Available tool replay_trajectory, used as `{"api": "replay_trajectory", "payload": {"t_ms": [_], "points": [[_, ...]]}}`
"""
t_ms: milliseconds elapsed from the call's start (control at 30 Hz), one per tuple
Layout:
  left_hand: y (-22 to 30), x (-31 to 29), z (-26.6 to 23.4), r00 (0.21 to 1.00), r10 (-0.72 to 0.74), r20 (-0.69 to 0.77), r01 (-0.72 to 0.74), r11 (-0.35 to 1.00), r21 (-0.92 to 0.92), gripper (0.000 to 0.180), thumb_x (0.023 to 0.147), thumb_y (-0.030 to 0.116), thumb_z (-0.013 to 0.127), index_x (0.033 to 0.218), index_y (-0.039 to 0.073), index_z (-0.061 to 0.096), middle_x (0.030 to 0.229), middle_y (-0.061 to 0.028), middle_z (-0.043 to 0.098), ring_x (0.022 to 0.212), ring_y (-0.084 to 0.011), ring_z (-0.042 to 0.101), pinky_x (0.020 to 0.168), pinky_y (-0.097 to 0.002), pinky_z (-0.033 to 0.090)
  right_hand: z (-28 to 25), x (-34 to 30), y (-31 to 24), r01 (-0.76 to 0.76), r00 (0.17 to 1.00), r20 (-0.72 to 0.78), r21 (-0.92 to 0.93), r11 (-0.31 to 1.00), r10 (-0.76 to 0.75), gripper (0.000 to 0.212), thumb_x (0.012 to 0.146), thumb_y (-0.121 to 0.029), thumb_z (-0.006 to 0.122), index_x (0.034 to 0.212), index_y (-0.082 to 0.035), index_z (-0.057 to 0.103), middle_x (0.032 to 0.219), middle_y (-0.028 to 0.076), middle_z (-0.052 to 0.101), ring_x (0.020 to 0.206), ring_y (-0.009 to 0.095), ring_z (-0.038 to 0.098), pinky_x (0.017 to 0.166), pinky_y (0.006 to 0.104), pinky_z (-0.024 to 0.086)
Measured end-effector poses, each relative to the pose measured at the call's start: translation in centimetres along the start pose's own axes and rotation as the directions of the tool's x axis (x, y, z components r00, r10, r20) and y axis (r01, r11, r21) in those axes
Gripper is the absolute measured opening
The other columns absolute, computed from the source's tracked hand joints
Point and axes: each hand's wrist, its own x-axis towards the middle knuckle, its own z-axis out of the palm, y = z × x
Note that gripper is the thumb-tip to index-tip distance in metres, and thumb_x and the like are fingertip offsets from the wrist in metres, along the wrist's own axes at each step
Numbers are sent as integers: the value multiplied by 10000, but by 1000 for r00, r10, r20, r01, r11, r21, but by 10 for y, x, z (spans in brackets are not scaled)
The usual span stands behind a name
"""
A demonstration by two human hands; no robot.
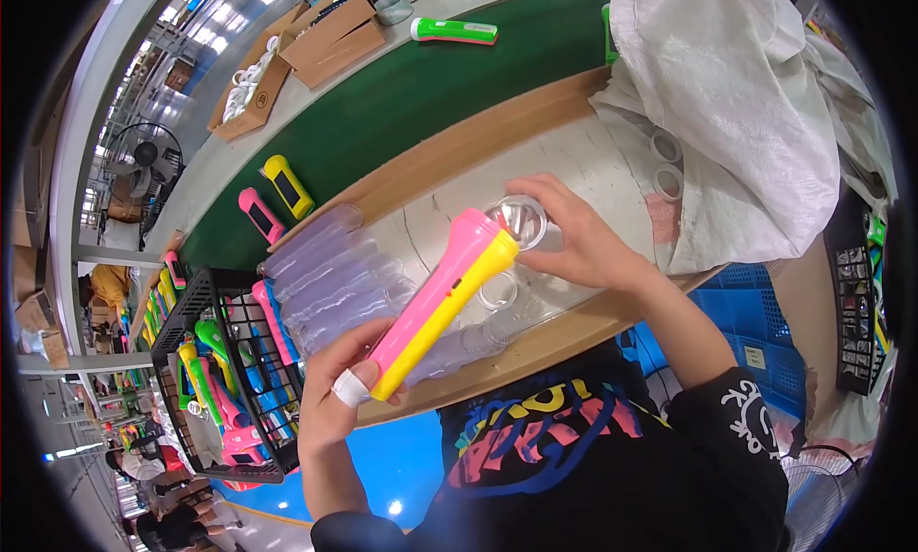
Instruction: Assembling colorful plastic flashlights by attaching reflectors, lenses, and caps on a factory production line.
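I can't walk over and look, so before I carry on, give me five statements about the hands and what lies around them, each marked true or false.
1. The left hand grips the pink and yellow flashlight. True.
2. The right hand is empty. False: the right hand holds a clear round piece with a white rim.
3. A green flashlight lies on the green surface. True.
4. The large white sack is on the person's left. False: the white sack is on the right.
5. The black basket at the left holds several flashlights. True.
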Motion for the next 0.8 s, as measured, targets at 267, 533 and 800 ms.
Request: {"api": "replay_trajectory", "payload": {"t_ms": [267, 533, 800], "points": [[24, 0, -7, 974, -228, 9, 225, 952, -207, 635, 862, 450, 517, 1137, -122, 515, 749, -167, 612, 529, -226, 603, 453, -312, 492, 0, -6, -2, 282, 959, 46, -110, 953, -279, 608, 723, -82, 701, 1259, -52, 416, 1222, 147, 482, 1109, 325, 499, 927, 375, 422], [42, -1, -9, 978, 172, 119, -209, 820, 533, 414, 819, 191, 610, 1138, -65, 544, 846, -131, 594, 741, -223, 592, 634, -290, 469, -13, -9, -18, 245, 966, 103, -48, 968, -239, 564, 740, -111, 706, 1242, -41, 458, 1205, 152, 533, 1110, 318, 528, 938, 370, 428], [45, 0, 4, 934, 80, 348, -258, 824, 504, 544, 711, 136, 702, 1195, -35, 522, 1087, -185, 588, 962, -299, 602, 832, -331, 462, -27, -15, -40, 359, 908, 213, 42, 932, -360, 659, 756, -221, 710, 1290, 10, 401, 1168, 181, 527, 1053, 318, 532, 895, 374, 430]]}}
